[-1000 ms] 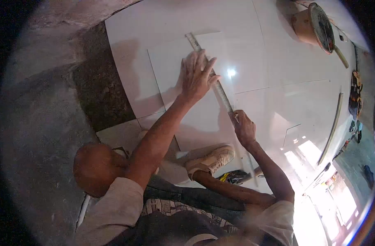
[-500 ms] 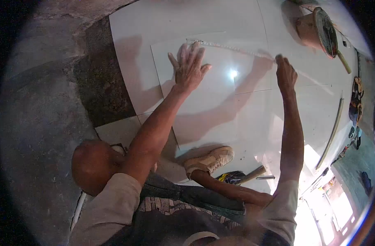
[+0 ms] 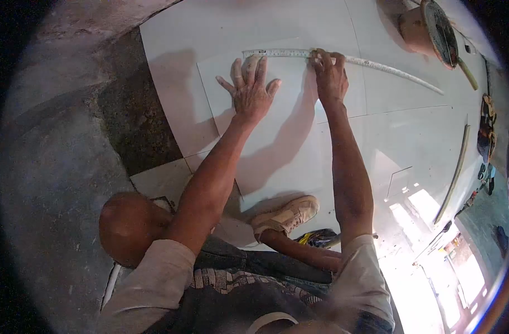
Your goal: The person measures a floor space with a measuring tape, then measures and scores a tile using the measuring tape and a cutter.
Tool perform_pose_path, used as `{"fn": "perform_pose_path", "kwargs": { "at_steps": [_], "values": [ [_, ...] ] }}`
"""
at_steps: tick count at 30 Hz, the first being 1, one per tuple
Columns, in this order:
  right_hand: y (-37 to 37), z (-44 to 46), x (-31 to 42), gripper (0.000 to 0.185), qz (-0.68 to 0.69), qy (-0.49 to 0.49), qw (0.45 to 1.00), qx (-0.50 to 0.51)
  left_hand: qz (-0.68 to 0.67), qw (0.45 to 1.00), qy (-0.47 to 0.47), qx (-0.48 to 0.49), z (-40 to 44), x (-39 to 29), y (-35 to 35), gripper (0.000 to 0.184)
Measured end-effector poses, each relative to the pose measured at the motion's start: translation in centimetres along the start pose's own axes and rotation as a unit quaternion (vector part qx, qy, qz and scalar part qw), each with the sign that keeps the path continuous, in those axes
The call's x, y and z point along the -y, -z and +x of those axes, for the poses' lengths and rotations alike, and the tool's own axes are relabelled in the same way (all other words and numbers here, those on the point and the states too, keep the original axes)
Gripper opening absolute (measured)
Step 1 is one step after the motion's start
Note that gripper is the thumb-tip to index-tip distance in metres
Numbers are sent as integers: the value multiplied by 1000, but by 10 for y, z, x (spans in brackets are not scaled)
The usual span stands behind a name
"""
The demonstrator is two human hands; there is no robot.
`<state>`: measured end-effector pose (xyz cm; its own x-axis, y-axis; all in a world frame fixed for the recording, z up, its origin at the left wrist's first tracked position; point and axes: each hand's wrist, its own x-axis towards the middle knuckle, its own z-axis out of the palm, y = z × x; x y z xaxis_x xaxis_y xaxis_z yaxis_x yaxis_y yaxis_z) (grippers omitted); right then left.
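Observation:
A long, thin measuring tape (image 3: 388,68) lies across the upper part of a loose white tile (image 3: 282,128) and runs on to the right over the tiled floor. My left hand (image 3: 252,94) rests flat on the tile with its fingers spread, the fingertips touching the tape's lower edge near its left end. Farther right, my right hand (image 3: 330,78) has its fingers bent round the tape and pressed together on it, close to the tile's upper right part.
A bucket (image 3: 419,30) stands at the upper right with a handle sticking out. A long curved strip (image 3: 455,172) lies at the right. A dark untiled patch (image 3: 137,111) is at the left. My shoe (image 3: 288,216) is below the tile, beside a black and yellow item (image 3: 317,237).
The tape has swung from slanting downward to lying nearly level along the tile's top. My right hand moved up and right, then back left along it. My left hand's fingers now lie at its edge.

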<state>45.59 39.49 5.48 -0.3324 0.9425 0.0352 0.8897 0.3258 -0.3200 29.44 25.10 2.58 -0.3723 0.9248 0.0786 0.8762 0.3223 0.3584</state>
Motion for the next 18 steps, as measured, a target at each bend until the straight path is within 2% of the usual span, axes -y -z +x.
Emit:
{"fn": "perform_pose_path", "kwargs": {
  "at_steps": [2,5,10,18],
  "values": [
    [-3,5,-2,30,-3,7,1000,-6,-5,1000,-3,-11,-1,1,-3,74],
    [-2,22,1,27,-19,13,1000,17,-43,999,9,24,2,4,-3,77],
    [3,41,8,27,-65,13,996,62,8,1000,-11,18,3,8,-4,81],
    [-1,49,0,24,-42,37,997,48,-28,999,-7,18,6,9,-11,85]
  ]
}}
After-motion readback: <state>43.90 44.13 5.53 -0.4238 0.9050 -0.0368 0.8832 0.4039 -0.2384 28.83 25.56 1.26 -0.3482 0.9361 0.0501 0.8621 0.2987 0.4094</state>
